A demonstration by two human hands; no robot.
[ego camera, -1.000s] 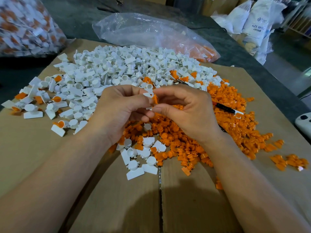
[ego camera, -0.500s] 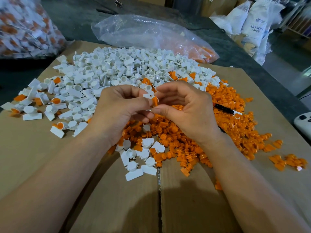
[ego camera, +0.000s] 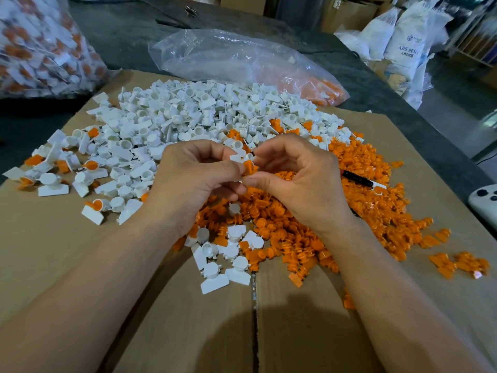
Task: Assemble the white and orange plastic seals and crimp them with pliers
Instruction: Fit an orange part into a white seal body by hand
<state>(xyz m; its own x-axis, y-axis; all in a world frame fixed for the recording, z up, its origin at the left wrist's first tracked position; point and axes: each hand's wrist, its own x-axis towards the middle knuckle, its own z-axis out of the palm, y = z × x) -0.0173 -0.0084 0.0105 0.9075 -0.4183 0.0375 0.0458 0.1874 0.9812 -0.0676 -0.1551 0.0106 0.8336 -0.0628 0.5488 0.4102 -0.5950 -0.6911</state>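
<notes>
Together, left hand (ego camera: 193, 179) and right hand (ego camera: 302, 184) pinch one seal (ego camera: 248, 166).

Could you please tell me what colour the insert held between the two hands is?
The insert is orange; the head view shows it best.

A flat sheet of brown cardboard (ego camera: 188, 332), a seam running up its middle, covers the near part of a dark grey bench (ego camera: 121, 30). At the cardboard's far edge lies a crumpled, mostly slack clear plastic bag (ego camera: 228, 57). A second clear bag (ego camera: 40, 49), packed full, sits at the far left of the bench. Beyond the bench, at upper right, white printed sacks (ego camera: 403, 41) lean together near brown cardboard boxes (ego camera: 347, 12). A white handheld controller (ego camera: 484, 200) with dark buttons rests at the right edge, partly cut off.
</notes>
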